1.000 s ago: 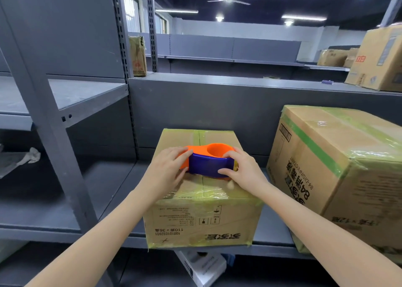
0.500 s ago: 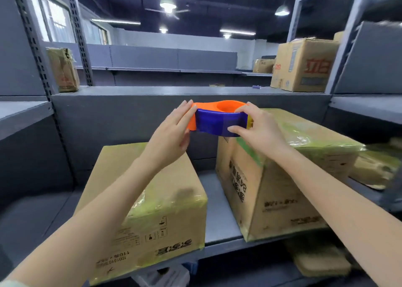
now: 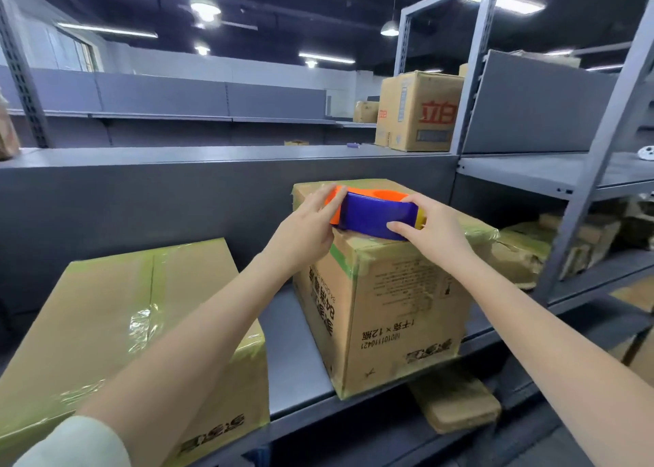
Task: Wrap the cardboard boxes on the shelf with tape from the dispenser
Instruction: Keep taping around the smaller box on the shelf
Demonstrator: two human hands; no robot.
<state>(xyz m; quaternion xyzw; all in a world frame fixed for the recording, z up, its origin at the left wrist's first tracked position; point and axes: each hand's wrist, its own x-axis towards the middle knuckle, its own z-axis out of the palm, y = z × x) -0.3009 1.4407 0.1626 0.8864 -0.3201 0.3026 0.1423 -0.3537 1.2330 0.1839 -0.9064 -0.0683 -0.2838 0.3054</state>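
An orange and blue tape dispenser (image 3: 375,215) sits on the top front edge of the taller cardboard box (image 3: 385,297) on the grey shelf (image 3: 297,364). My right hand (image 3: 430,224) grips its right end, fingers curled over the blue band. At the dispenser's left end, my left hand (image 3: 308,226) touches the orange part with straight fingers. A lower, wider box (image 3: 116,318) wrapped in greenish tape stands at the left on the same shelf.
Crumpled taped boxes (image 3: 531,251) lie to the right beyond a grey upright post (image 3: 580,197). A printed box (image 3: 417,113) stands on the upper shelf behind. Flat cardboard (image 3: 456,403) lies on the shelf below.
Both hands carried the dispenser from the top of the left box, up and to the right, and lowered it onto the taller box. The view swung right with it.
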